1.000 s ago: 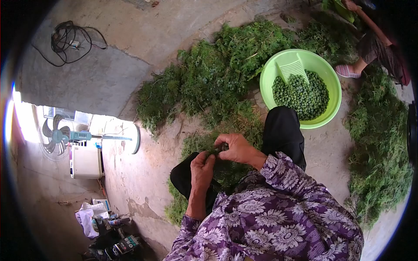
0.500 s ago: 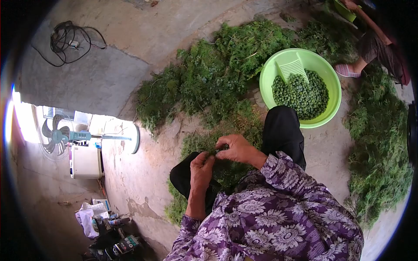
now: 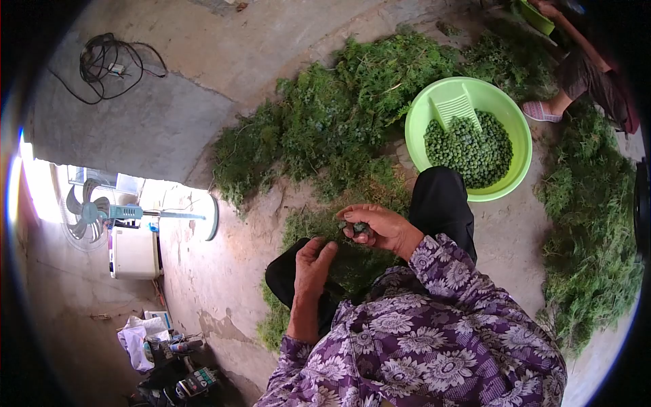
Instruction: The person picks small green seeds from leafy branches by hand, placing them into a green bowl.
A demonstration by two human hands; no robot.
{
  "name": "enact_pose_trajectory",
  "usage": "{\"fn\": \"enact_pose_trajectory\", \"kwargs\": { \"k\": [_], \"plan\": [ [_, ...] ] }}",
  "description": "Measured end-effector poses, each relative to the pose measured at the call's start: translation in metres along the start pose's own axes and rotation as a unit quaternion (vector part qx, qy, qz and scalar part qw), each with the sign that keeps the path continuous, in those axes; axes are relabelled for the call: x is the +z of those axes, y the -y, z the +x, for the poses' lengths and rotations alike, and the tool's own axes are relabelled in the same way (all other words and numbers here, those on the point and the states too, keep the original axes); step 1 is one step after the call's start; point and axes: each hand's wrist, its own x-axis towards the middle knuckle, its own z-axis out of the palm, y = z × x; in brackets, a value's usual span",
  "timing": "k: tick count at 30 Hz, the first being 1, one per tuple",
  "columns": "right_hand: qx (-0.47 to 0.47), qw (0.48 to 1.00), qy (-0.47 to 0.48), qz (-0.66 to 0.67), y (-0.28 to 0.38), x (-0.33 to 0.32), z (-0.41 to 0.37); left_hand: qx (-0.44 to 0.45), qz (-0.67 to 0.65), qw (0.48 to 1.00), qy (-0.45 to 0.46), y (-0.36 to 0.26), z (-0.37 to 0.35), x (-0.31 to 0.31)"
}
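Observation:
My right hand [image 3: 380,229], palm turned up and fingers curled, cups a few small green cones [image 3: 361,228]. A short gap separates it from my left hand [image 3: 312,266], whose thumb and fingers are closed; anything between them is too small to make out. Green conifer sprigs [image 3: 363,268] lie in my lap below both hands. Beyond my right knee stands a light green plastic basin [image 3: 523,146] with a ridged washboard part. Many small round green cones [image 3: 468,152] fill its bottom.
Cut conifer branches [image 3: 339,115] cover the floor ahead, with another heap of branches [image 3: 590,237] at right. A co-worker's leg and slipper [image 3: 542,110] show at upper right. At left are a standing fan [image 3: 91,211], a white box [image 3: 134,252] and a coiled black cable [image 3: 102,64].
My hands, together before, have moved slightly apart. My right hand has rolled palm up, showing the green cones in it. The basin and branches stay put.

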Motion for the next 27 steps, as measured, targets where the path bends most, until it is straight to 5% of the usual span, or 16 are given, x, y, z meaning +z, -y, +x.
{"fn": "enact_pose_trajectory", "kwargs": {
  "k": [4, 9, 16, 21, 27],
  "plan": [
    [0.011, 0.999, 0.000, -0.041, 0.002, 0.004, -0.002, -0.003, -0.021, 1.000, 0.007, -0.004, -0.002, 0.004],
    [0.003, 0.993, 0.114, -0.003, 0.002, 0.001, -0.002, -0.002, -0.017, 1.000, -0.002, -0.002, 0.000, 0.002],
    [0.015, 0.998, 0.055, 0.004, 0.006, 0.011, -0.015, -0.021, -0.082, 0.995, -0.048, -0.002, 0.001, -0.004],
    [-0.029, 0.979, 0.187, 0.080, -0.005, 0.000, -0.010, -0.033, -0.081, 0.990, -0.108, 0.005, 0.005, -0.014],
    [-0.019, 0.980, 0.163, 0.113, -0.006, -0.001, -0.007, -0.051, -0.214, 0.970, -0.105, 0.002, 0.008, -0.014]
  ]
}}
